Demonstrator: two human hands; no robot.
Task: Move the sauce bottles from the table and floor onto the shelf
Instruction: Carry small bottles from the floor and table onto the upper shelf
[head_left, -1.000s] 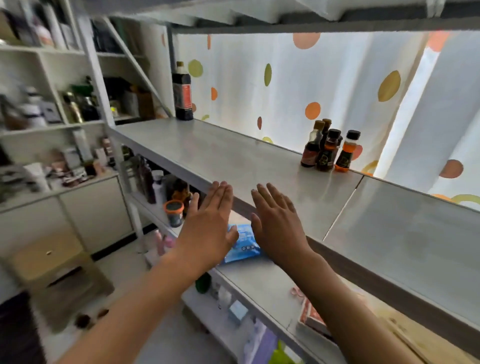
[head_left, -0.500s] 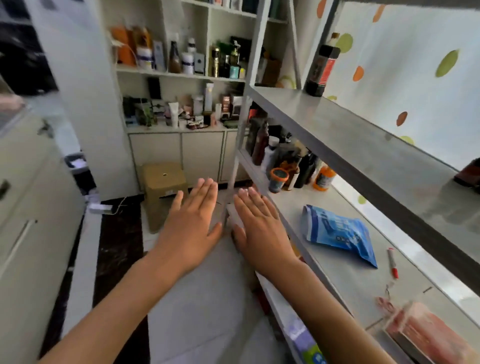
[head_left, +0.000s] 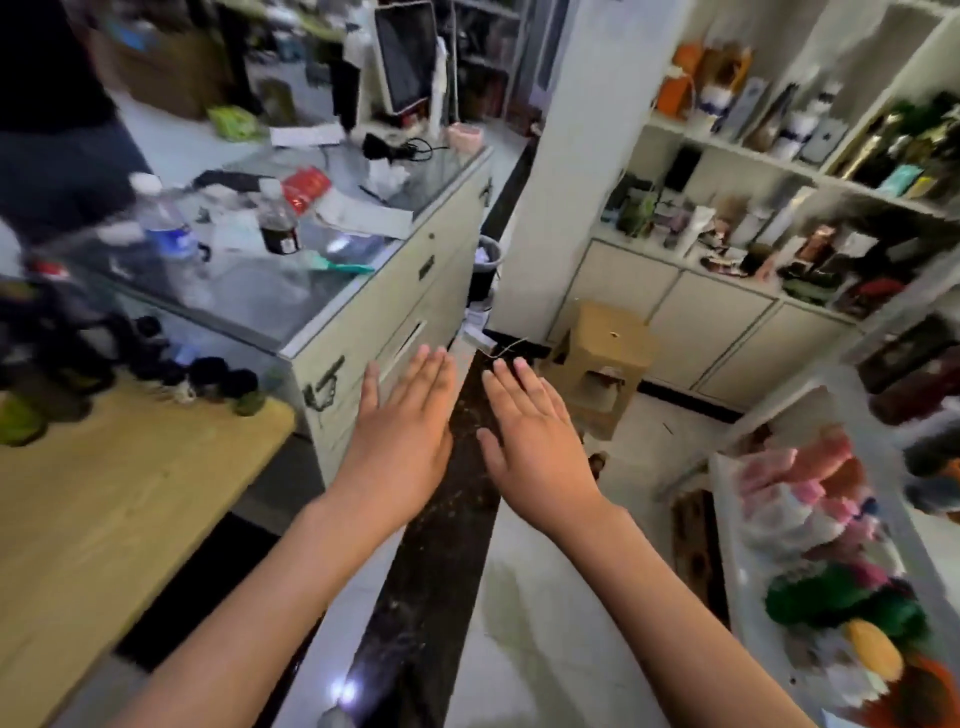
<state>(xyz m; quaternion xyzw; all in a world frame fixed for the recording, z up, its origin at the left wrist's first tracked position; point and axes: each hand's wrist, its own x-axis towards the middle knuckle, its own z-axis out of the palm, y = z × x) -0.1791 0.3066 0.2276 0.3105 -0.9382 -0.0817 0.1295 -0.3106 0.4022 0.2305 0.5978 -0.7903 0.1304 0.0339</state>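
Dark-capped blurred sauce bottles (head_left: 156, 358), wooden table (head_left: 104, 499)

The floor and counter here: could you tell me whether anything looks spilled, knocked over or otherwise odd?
Nothing clearly stands out. The glass counter is cluttered, but its water bottle and small dark bottle stand upright. Blur hides finer detail.

Both hands, left (head_left: 402, 431) and right (head_left: 535, 441), extend flat, palms down, empty.
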